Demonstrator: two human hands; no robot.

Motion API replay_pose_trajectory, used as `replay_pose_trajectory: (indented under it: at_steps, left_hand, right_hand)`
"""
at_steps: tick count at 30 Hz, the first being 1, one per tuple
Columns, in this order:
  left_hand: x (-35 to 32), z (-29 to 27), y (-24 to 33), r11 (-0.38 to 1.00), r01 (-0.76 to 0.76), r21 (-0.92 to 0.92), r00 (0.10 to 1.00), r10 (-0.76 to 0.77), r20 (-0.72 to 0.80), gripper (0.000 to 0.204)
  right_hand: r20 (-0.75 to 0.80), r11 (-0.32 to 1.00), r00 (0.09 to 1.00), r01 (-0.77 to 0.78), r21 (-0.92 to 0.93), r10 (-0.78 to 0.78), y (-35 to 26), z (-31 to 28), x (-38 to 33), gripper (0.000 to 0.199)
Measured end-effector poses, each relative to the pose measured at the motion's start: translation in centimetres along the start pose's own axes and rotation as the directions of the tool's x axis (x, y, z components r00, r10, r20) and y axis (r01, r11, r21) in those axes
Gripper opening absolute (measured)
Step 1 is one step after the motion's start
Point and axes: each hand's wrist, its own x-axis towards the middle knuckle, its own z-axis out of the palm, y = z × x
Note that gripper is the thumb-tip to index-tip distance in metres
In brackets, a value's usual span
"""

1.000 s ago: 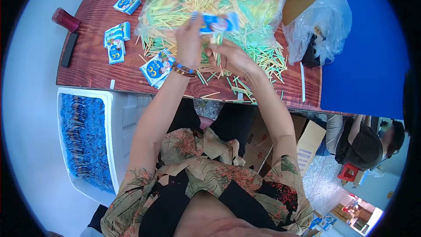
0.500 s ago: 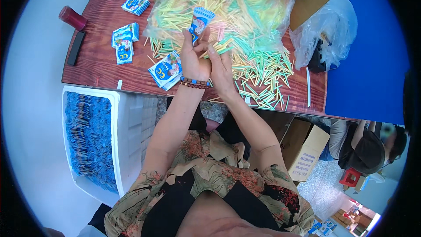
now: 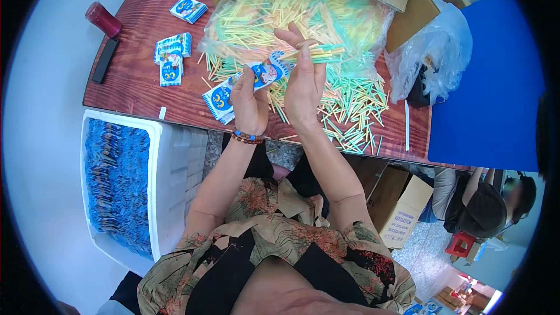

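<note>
My left hand (image 3: pixel 251 105) is closed around a small blue-and-white packet (image 3: pixel 269 72), tilted up to the right. In my right hand (image 3: pixel 304 90) a small bundle of thin pastel sticks (image 3: pixel 329 53), yellow and green, is pinched between thumb and fingers. The bundle's left ends meet the packet's upper end; whether they are inside it I cannot tell. Another blue-and-white packet (image 3: pixel 219 102) lies on the table beside my left hand. Loose pastel sticks (image 3: pixel 356 105) are heaped to the right of and beneath my hands, spilling from a clear plastic bag (image 3: pixel 303 6).
More packets (image 3: pixel 171 65) lie at the left of the red-brown table (image 3: pixel 137 29), near a dark red jar (image 3: pixel 105 20) and a black bar (image 3: pixel 105 63). A white foam box (image 3: pixel 153 181) full of blue packets stands below left. At right are a whitish plastic bag (image 3: pixel 446 52) and blue board (image 3: pixel 481 81).
My hands have moved apart, the right one going right and turning with the stick bundle. The packet has tipped from nearly upright to slanting right, its upper end now at the sticks.
</note>
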Motion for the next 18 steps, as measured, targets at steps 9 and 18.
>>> replay_pose_trajectory:
  at_steps: [9, 18]
  left_hand:
    - [-0.3, -1.0, 1.2, 0.999, -0.036, 0.013, 0.997, 0.037, -0.061, 0.022]
    - [0.0, -1.6, 0.9, 0.998, -0.038, -0.055, 0.998, 0.036, -0.049, 0.021]
  right_hand:
    - [0.107, 0.988, 0.993, -0.026, -0.150, 0.043, 0.7, 0.8, -0.8, 0.042]
    - [0.046, 0.989, 0.988, -0.143, -0.037, 0.145, 1.2, 2.0, -2.0, 0.040]
